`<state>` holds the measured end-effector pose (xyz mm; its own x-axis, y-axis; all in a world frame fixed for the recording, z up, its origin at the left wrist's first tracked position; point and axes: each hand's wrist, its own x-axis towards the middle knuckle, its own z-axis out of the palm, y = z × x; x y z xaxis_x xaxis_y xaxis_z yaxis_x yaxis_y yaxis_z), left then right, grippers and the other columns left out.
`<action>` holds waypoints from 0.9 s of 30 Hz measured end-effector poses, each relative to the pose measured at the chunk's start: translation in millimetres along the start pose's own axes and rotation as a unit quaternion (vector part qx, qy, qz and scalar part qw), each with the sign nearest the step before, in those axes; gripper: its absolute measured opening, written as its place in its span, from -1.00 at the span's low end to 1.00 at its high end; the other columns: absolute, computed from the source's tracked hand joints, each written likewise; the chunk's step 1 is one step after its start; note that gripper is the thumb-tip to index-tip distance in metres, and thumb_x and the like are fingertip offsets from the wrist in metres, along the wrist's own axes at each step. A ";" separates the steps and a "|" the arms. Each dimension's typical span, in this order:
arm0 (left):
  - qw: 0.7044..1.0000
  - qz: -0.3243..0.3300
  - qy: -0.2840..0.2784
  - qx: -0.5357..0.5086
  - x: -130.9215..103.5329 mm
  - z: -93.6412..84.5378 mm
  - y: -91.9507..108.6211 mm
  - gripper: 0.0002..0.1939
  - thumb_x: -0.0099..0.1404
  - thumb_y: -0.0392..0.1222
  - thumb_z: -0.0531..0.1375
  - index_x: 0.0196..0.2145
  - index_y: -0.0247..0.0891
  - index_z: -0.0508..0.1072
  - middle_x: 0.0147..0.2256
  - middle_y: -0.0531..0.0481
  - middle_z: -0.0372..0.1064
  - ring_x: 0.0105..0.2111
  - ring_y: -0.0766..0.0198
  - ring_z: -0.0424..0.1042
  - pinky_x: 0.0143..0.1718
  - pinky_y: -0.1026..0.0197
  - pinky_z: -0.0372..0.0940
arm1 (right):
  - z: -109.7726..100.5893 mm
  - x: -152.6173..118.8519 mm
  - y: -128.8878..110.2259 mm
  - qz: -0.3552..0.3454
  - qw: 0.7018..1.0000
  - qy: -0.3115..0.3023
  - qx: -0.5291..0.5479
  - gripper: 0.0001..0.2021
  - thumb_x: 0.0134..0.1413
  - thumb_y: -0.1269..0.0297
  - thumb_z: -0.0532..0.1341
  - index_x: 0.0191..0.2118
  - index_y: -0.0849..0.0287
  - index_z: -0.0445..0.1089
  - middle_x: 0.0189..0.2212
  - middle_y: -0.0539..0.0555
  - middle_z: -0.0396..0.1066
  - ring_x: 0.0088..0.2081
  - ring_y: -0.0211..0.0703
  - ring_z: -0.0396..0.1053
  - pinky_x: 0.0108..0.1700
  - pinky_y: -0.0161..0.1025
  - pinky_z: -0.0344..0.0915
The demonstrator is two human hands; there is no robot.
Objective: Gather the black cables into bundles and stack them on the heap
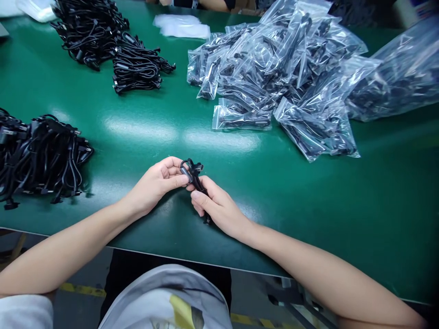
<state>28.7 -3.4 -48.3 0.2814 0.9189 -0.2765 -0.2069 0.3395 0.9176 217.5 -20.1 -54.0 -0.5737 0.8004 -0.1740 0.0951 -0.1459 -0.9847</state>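
Note:
A bundled black cable (196,179) is held between both hands, just above the green table near its front edge. My left hand (163,177) pinches the looped upper end, where a connector sticks out. Lower down the bundle, the fingers of my right hand (216,201) are wrapped round the cable. Its bottom end pokes out below that hand, and the middle is partly hidden by the fingers. To the left lies a heap of similar black cables (44,155), apart from my left hand.
More black cable bundles (137,66) lie at the back left of the green table (144,114). Flat clear bags (181,26) rest at the back. Clear bags with black cables inside (267,64) are piled back right, beside a larger filled bag (398,73). Another person's arm (212,3) shows beyond.

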 end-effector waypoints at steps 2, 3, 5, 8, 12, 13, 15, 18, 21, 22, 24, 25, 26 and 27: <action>1.000 0.017 0.007 0.014 0.2 -1.8 0.8 -0.71 0.18 -0.22 0.37 -0.18 -0.30 0.41 -0.31 0.03 0.48 -0.31 0.32 0.47 -0.10 0.20 0.32 | -1.1 -0.3 -0.7 -0.003 1.000 -0.003 0.012 -0.75 0.34 0.05 0.07 -0.13 0.13 0.25 -0.50 -0.11 0.21 -0.48 -0.27 0.20 -0.36 -0.27 0.16; 0.999 0.025 0.008 0.025 -0.1 -2.6 1.7 -0.70 0.19 -0.22 0.36 -0.14 -0.29 0.41 -0.28 0.02 0.48 -0.27 0.31 0.46 -0.07 0.19 0.32 | -1.6 -0.5 -0.8 0.000 1.000 -0.003 0.014 -0.75 0.33 0.04 0.06 -0.14 0.13 0.25 -0.50 -0.11 0.20 -0.49 -0.28 0.19 -0.38 -0.28 0.15; 0.998 0.034 0.001 0.057 -1.7 -4.2 4.7 -0.62 0.20 -0.25 0.33 -0.03 -0.25 0.38 -0.19 0.00 0.47 -0.17 0.29 0.46 -0.02 0.18 0.31 | -2.1 -1.2 -0.4 0.009 1.000 0.009 0.000 -0.76 0.33 0.06 0.07 -0.17 0.13 0.26 -0.51 -0.11 0.18 -0.51 -0.29 0.15 -0.43 -0.29 0.12; 0.991 0.057 -0.009 0.121 -5.6 -6.1 10.2 -0.46 0.19 -0.28 0.32 0.10 -0.17 0.31 -0.02 -0.06 0.39 -0.03 0.22 0.41 0.01 0.16 0.32 | -1.4 -2.3 0.2 0.001 0.998 0.051 -0.048 -0.81 0.32 0.12 0.08 -0.17 0.12 0.28 -0.48 -0.08 0.22 -0.47 -0.26 0.20 -0.40 -0.29 0.13; 0.975 0.126 0.021 0.181 -8.2 -7.5 12.6 -0.59 0.21 -0.21 0.34 0.01 -0.21 0.41 -0.06 -0.06 0.38 -0.10 0.26 0.40 -0.02 0.19 0.34 | -0.6 -2.3 -0.1 -0.026 0.993 0.069 -0.091 -0.85 0.31 0.19 0.08 -0.15 0.14 0.29 -0.28 0.05 0.41 -0.25 -0.17 0.34 -0.22 -0.24 0.22; 0.975 0.132 0.024 0.178 -8.1 -7.6 12.1 -0.63 0.23 -0.20 0.34 -0.02 -0.22 0.42 -0.09 -0.05 0.39 -0.12 0.27 0.41 -0.03 0.20 0.35 | -0.7 -2.0 0.0 -0.032 0.992 0.069 -0.100 -0.86 0.30 0.20 0.09 -0.15 0.14 0.29 -0.24 0.06 0.43 -0.22 -0.16 0.35 -0.19 -0.22 0.23; 0.978 0.131 0.020 0.161 -7.4 -7.5 10.8 -0.65 0.24 -0.21 0.33 -0.02 -0.23 0.42 -0.12 -0.04 0.42 -0.11 0.27 0.43 -0.04 0.21 0.36 | -1.2 -1.6 0.7 -0.040 0.990 0.070 -0.113 -0.86 0.29 0.21 0.10 -0.14 0.14 0.29 -0.21 0.07 0.46 -0.21 -0.15 0.37 -0.16 -0.21 0.23; 0.981 0.124 0.016 0.149 -6.9 -7.2 9.9 -0.65 0.24 -0.23 0.33 -0.01 -0.22 0.43 -0.12 -0.04 0.45 -0.08 0.26 0.44 -0.02 0.21 0.37 | -1.7 -1.6 2.4 -0.043 0.989 0.074 -0.123 -0.85 0.29 0.20 0.10 -0.12 0.13 0.29 -0.20 0.07 0.47 -0.21 -0.14 0.38 -0.16 -0.21 0.24; 0.982 0.118 0.017 0.146 -7.2 -7.6 10.4 -0.65 0.24 -0.22 0.34 -0.01 -0.23 0.44 -0.11 -0.04 0.46 -0.06 0.25 0.44 -0.01 0.21 0.37 | -1.2 -2.0 3.1 -0.043 0.987 0.077 -0.132 -0.86 0.28 0.20 0.11 -0.13 0.12 0.28 -0.23 0.05 0.46 -0.23 -0.15 0.37 -0.19 -0.23 0.23; 0.982 0.117 0.016 0.145 -7.4 -8.0 10.6 -0.64 0.24 -0.22 0.34 -0.01 -0.23 0.44 -0.11 -0.05 0.46 -0.06 0.25 0.44 0.00 0.20 0.37 | -0.9 -2.1 3.0 -0.042 0.987 0.077 -0.134 -0.87 0.28 0.20 0.11 -0.14 0.12 0.28 -0.25 0.04 0.45 -0.25 -0.16 0.37 -0.20 -0.23 0.22; 0.983 0.116 0.013 0.144 -7.6 -8.7 10.6 -0.63 0.24 -0.22 0.34 0.00 -0.23 0.44 -0.10 -0.06 0.46 -0.05 0.24 0.44 0.01 0.20 0.37 | -0.6 -2.3 2.6 -0.043 0.987 0.081 -0.134 -0.87 0.28 0.20 0.12 -0.15 0.12 0.29 -0.29 0.02 0.43 -0.28 -0.17 0.35 -0.22 -0.24 0.21; 0.983 0.115 0.012 0.144 -7.8 -9.0 10.4 -0.63 0.24 -0.22 0.34 0.00 -0.23 0.44 -0.09 -0.06 0.46 -0.05 0.25 0.44 0.01 0.20 0.37 | -0.6 -2.4 2.3 -0.043 0.987 0.083 -0.132 -0.86 0.27 0.20 0.13 -0.15 0.13 0.29 -0.30 0.01 0.42 -0.29 -0.18 0.34 -0.23 -0.24 0.21; 0.983 0.115 0.011 0.145 -7.9 -9.1 10.2 -0.63 0.24 -0.22 0.34 0.01 -0.23 0.44 -0.09 -0.06 0.46 -0.05 0.25 0.44 0.01 0.20 0.37 | -0.7 -2.6 2.0 -0.041 0.988 0.083 -0.123 -0.86 0.27 0.19 0.13 -0.15 0.13 0.30 -0.34 0.00 0.40 -0.32 -0.20 0.33 -0.25 -0.25 0.21; 0.982 0.116 0.010 0.147 -8.2 -9.0 9.9 -0.62 0.25 -0.22 0.34 0.02 -0.23 0.44 -0.09 -0.06 0.46 -0.06 0.25 0.44 0.00 0.21 0.37 | -0.9 -2.9 1.7 -0.035 0.991 0.078 -0.107 -0.84 0.28 0.17 0.13 -0.15 0.14 0.30 -0.39 -0.02 0.37 -0.37 -0.22 0.31 -0.29 -0.26 0.20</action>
<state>15.9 -5.7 -39.5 0.2389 0.9696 -0.0527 0.0168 0.0502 0.9986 220.0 -22.2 -55.2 -0.4535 0.8869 -0.0876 0.2384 0.0261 -0.9708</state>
